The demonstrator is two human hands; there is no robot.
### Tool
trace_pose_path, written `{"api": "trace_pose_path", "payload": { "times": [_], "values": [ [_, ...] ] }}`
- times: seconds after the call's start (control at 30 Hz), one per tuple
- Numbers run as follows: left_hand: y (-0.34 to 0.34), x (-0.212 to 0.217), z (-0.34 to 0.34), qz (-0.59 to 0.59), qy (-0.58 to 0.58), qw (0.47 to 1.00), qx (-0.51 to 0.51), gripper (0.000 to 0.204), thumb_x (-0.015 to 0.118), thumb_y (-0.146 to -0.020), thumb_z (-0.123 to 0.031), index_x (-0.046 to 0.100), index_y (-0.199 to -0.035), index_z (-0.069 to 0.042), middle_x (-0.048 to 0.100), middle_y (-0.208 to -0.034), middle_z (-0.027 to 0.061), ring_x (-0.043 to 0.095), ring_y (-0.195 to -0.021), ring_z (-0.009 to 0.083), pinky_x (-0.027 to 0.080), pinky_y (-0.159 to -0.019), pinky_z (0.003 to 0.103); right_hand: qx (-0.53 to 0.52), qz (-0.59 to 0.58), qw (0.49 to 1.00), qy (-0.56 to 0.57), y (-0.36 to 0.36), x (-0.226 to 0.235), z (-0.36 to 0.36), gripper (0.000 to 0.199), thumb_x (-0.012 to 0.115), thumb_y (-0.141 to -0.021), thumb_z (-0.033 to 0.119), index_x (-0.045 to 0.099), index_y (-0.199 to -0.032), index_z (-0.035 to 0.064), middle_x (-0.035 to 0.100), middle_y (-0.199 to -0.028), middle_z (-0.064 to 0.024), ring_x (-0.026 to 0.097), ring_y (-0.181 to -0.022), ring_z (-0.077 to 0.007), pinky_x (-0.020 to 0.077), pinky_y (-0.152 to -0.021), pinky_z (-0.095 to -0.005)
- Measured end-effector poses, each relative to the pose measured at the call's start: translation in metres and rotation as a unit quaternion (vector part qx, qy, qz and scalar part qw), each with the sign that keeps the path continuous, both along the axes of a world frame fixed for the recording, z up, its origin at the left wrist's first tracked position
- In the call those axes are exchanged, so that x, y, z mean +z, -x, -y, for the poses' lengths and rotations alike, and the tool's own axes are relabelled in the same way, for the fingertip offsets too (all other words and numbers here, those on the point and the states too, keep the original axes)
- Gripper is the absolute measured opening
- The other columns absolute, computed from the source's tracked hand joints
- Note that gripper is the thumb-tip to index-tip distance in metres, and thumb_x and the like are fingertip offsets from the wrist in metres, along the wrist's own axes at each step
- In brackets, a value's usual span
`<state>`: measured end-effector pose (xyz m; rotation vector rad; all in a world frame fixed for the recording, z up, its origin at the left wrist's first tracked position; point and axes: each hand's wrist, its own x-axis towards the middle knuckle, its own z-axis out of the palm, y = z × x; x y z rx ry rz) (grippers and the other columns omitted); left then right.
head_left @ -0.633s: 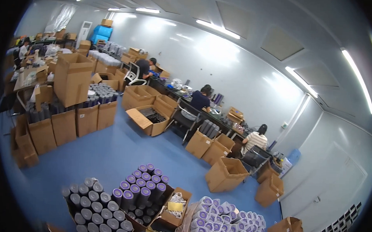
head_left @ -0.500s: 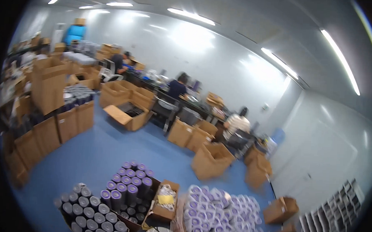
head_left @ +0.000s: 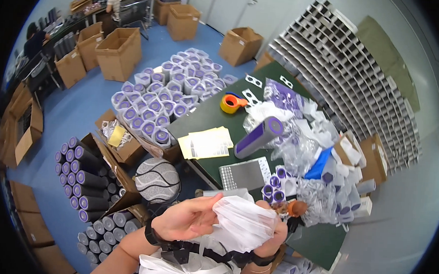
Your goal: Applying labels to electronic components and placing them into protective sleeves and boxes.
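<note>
Both my hands hold a thin white translucent bag [head_left: 245, 224], bunched up in front of my body. My left hand [head_left: 191, 218] pinches its left edge between thumb and fingers. My right hand [head_left: 274, 240] is closed on its right side, with the fingers partly hidden behind it. Just beyond, on the table, are a grey sheet-like panel [head_left: 247, 176] with a white border and a cluster of short purple-ringed white pieces [head_left: 277, 183]. A grey cylinder with a purple end [head_left: 259, 137] lies tilted farther back.
On the dark green table [head_left: 210, 118] lie yellow sheets [head_left: 207, 143], an orange tape dispenser [head_left: 232, 104] and heaped clear plastic bags [head_left: 297, 148]. To the left are a round patterned stool [head_left: 158, 180], boxed dark cylinders [head_left: 91, 183] and many wrapped cylinders [head_left: 150, 104]. Stacked grey pieces [head_left: 350, 69] line the right wall.
The view has swung right and down from the room to the table. My hands, out of sight before, are now in view holding the white bag.
</note>
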<state>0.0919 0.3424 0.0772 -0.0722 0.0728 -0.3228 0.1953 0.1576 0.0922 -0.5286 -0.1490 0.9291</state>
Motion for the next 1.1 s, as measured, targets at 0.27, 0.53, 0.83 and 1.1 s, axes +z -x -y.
{"api": "trace_pose_path", "payload": {
  "times": [0.27,0.53,0.83,1.1],
  "values": [
    [-0.052,0.054,-0.009,0.084,-0.429,0.892,0.114,0.028,0.043,-0.101,-0.029,0.056,-0.098,-0.004,0.053,-0.071,0.0010,0.045,-0.051,0.0082,0.036,-0.046,0.022,-0.105,0.758,0.602,0.228,-0.065,0.043,0.001,0.022,0.065,-0.076,0.009,0.047,-0.065,0.0071,0.050,-0.072,-0.0078,0.050,-0.070,-0.0245,0.0399,-0.073,-0.0322],
    [-0.199,0.101,-0.051,0.370,-0.859,0.212,0.283,0.033,0.050,-0.096,-0.024,0.051,-0.070,-0.003,0.046,-0.057,0.0122,0.050,-0.052,0.0259,0.037,-0.049,0.034,-0.616,0.649,0.375,0.243,-0.218,0.056,-0.052,0.021,0.073,-0.074,0.009,0.052,-0.076,0.0069,0.052,-0.083,-0.0068,0.051,-0.075,-0.0292,0.0426,-0.070,-0.0366],
    [-0.345,-0.069,-0.064,0.236,-0.941,0.185,0.155,0.085,0.067,-0.063,-0.077,0.050,-0.094,0.000,0.060,-0.092,0.0171,0.062,-0.084,0.0341,0.047,-0.070,0.042,-0.376,0.547,0.498,0.558,-0.371,-0.131,-0.058,0.013,0.069,-0.077,0.015,0.062,-0.086,0.0075,0.060,-0.088,-0.0140,0.058,-0.086,-0.0354,0.0456,-0.073,-0.0437],
    [-0.323,-0.110,-0.049,0.167,-0.934,0.230,0.218,0.089,0.081,-0.050,-0.068,0.045,-0.099,-0.002,0.058,-0.088,0.0126,0.062,-0.075,0.0310,0.049,-0.066,0.040,-0.401,0.461,0.690,0.388,-0.320,-0.163,-0.068,0.016,0.064,-0.084,0.014,0.055,-0.092,0.0026,0.061,-0.088,-0.0106,0.060,-0.079,-0.0259,0.0468,-0.065,-0.0339]
  ]
}}
